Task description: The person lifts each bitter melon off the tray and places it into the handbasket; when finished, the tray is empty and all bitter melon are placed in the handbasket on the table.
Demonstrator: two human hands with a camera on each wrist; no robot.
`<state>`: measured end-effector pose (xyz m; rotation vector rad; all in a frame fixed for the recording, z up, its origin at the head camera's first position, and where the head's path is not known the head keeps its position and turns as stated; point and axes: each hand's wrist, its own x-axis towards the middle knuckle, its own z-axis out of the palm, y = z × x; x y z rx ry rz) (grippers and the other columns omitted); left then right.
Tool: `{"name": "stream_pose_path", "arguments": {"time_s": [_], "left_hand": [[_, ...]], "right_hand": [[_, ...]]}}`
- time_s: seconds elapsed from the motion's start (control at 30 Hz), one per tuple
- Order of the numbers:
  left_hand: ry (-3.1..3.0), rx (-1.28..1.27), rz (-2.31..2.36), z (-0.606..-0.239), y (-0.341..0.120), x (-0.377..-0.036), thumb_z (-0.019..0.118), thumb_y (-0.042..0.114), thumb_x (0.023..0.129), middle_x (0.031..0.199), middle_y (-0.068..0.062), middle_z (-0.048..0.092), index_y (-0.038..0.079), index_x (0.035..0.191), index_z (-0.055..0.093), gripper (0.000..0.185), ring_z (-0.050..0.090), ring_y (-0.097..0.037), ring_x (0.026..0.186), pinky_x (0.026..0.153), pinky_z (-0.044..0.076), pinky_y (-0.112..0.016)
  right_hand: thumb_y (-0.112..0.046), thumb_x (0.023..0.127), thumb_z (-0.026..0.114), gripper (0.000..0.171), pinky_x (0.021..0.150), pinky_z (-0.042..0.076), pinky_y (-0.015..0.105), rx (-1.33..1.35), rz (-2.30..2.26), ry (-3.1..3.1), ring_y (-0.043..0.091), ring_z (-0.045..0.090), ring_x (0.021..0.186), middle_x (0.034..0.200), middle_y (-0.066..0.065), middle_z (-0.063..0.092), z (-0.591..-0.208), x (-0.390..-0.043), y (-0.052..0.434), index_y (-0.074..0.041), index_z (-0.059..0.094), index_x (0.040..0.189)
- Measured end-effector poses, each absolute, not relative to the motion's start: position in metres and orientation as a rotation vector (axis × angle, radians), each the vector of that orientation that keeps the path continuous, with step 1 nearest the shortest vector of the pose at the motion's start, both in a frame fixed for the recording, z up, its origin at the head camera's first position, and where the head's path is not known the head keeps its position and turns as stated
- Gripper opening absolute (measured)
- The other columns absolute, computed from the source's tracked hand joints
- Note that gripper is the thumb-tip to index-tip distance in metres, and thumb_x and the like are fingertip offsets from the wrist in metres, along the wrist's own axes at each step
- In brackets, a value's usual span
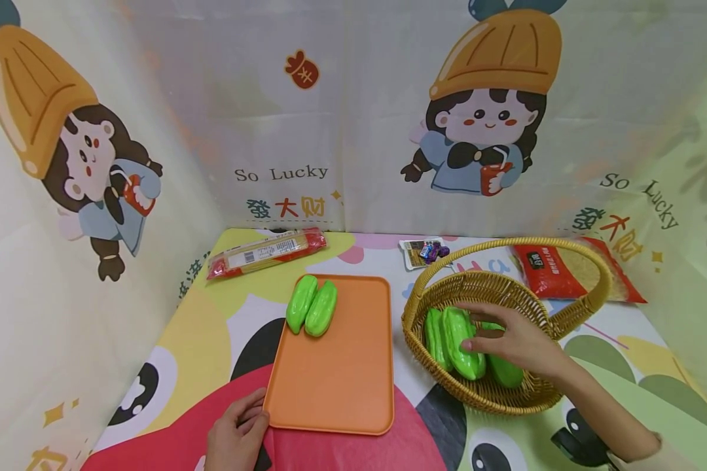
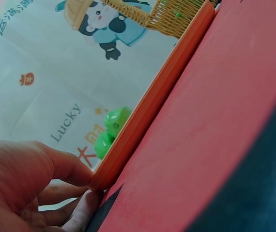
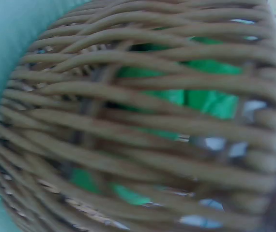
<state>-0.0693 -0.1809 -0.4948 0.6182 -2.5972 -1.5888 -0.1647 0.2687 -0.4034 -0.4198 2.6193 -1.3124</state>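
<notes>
From the head camera we judge the work as partly done: two green gourds (image 1: pixel 311 306) already lie side by side at the far left corner of the orange tray (image 1: pixel 336 386), touching each other, while three more green gourds (image 1: pixel 463 340) remain in the wicker basket (image 1: pixel 495 392) just right of the tray. So we count two moved and three left, as far as we can see. Our right hand (image 1: pixel 515 340) reaches into the basket from the right, palm down, with fingers stretched over the middle gourd and the thumb against its side; the grip looks begun but not yet closed. Our left hand (image 1: pixel 235 432) sits at the tray's near left corner, fingers curled against its edge. Beyond the tray lie a long red-ended packet (image 1: pixel 268 252), a small snack packet (image 1: pixel 424 252) and a red bag of grain (image 1: pixel 571 268).

From the left wrist camera we see the left hand (image 2: pixel 26 183) close up: thumb above and fingers below pinch the tray's (image 2: pixel 152 101) corner rim. The two gourds (image 2: pixel 111 128) show over the far edge of the tray, and part of the basket (image 2: pixel 167 17) lies past it.

From the right wrist camera we see only blurred basket weave (image 3: pixel 128 145) with green gourd (image 3: pixel 210 96) showing through the gaps; the fingers are not shown, so here we cannot tell how they lie.
</notes>
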Motion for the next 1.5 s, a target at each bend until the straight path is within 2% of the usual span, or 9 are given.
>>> {"name": "stream_pose_path", "arguments": {"time_s": [0.17, 0.37, 0.47, 0.6, 0.8, 1.03, 1.27, 1.4, 1.5], "left_hand": [[-2.598, 0.616, -1.590, -0.495, -0.181, -0.069, 0.068, 0.007, 0.089, 0.117, -0.015, 0.067, -0.001, 0.127, 0.065, 0.039, 0.066, -0.020, 0.095, 0.075, 0.055, -0.017], [-2.605, 0.624, -1.600, -0.496, -0.182, -0.070, 0.068, 0.008, 0.090, 0.119, -0.014, 0.067, -0.001, 0.128, 0.064, 0.039, 0.065, -0.021, 0.096, 0.077, 0.056, -0.020], [-2.609, 0.629, -1.600, -0.496, -0.182, -0.070, 0.068, 0.009, 0.090, 0.118, -0.015, 0.066, -0.002, 0.128, 0.064, 0.040, 0.065, -0.022, 0.096, 0.077, 0.058, -0.024], [-2.611, 0.645, -1.591, -0.495, -0.180, -0.070, 0.067, 0.008, 0.090, 0.118, -0.014, 0.066, 0.000, 0.129, 0.064, 0.040, 0.066, -0.022, 0.097, 0.078, 0.057, -0.024], [-2.614, 0.639, -1.583, -0.494, -0.181, -0.070, 0.067, 0.008, 0.090, 0.118, -0.015, 0.066, 0.000, 0.129, 0.063, 0.040, 0.066, -0.023, 0.097, 0.078, 0.057, -0.023], [-2.632, 0.641, -1.585, -0.495, -0.182, -0.070, 0.065, 0.007, 0.090, 0.117, -0.014, 0.066, 0.000, 0.130, 0.063, 0.040, 0.065, -0.024, 0.099, 0.080, 0.057, -0.026], [-2.634, 0.638, -1.587, -0.496, -0.183, -0.070, 0.066, 0.009, 0.090, 0.115, -0.012, 0.067, 0.002, 0.129, 0.064, 0.040, 0.066, -0.020, 0.097, 0.079, 0.057, -0.022], [-2.625, 0.612, -1.595, -0.496, -0.184, -0.070, 0.067, 0.009, 0.090, 0.112, -0.013, 0.067, -0.001, 0.128, 0.064, 0.039, 0.067, -0.020, 0.096, 0.078, 0.057, -0.023], [-2.623, 0.609, -1.602, -0.496, -0.184, -0.070, 0.067, 0.009, 0.090, 0.112, -0.013, 0.067, -0.001, 0.128, 0.064, 0.039, 0.067, -0.021, 0.096, 0.078, 0.057, -0.024]], "right_hand": [[-0.029, 0.085, 0.080, 0.058, 0.089, 0.055, 0.040, -0.492, -1.351, 2.734, 0.031, 0.058, 0.118, 0.137, 0.005, 0.055, -0.389, -0.153, 0.257, -0.020, 0.058, 0.138], [-0.012, 0.086, 0.078, 0.051, 0.084, 0.058, 0.036, -0.678, -1.629, 2.645, 0.028, 0.063, 0.107, 0.126, 0.004, 0.060, -0.368, -0.129, 0.216, -0.019, 0.061, 0.133], [-0.006, 0.086, 0.077, 0.049, 0.086, 0.057, 0.041, -0.743, -1.796, 2.502, 0.026, 0.061, 0.110, 0.126, 0.005, 0.060, -0.362, -0.123, 0.188, -0.019, 0.063, 0.131], [-0.009, 0.086, 0.078, 0.050, 0.092, 0.054, 0.038, -0.674, -1.912, 2.363, 0.021, 0.056, 0.118, 0.131, 0.005, 0.057, -0.364, -0.124, 0.150, -0.022, 0.063, 0.131], [-0.016, 0.086, 0.079, 0.051, 0.099, 0.049, 0.039, -0.493, -2.045, 2.208, 0.021, 0.048, 0.130, 0.140, -0.002, 0.053, -0.382, -0.143, 0.099, -0.026, 0.062, 0.133], [-0.021, 0.085, 0.079, 0.049, 0.099, 0.048, 0.049, -0.282, -2.071, 2.266, 0.031, 0.044, 0.133, 0.146, 0.001, 0.048, -0.412, -0.179, 0.059, -0.023, 0.064, 0.132], [-0.018, 0.085, 0.078, 0.042, 0.099, 0.046, 0.051, -0.122, -2.073, 2.287, 0.036, 0.042, 0.134, 0.148, 0.000, 0.046, -0.423, -0.209, 0.034, -0.030, 0.068, 0.125], [-0.016, 0.086, 0.078, 0.045, 0.097, 0.048, 0.049, -0.055, -2.035, 2.312, 0.039, 0.042, 0.133, 0.149, 0.005, 0.044, -0.433, -0.222, 0.028, -0.023, 0.067, 0.129], [-0.012, 0.086, 0.078, 0.046, 0.087, 0.054, 0.043, -0.031, -2.050, 2.280, 0.040, 0.042, 0.133, 0.151, 0.011, 0.042, -0.442, -0.230, 0.026, -0.017, 0.067, 0.130]]}}
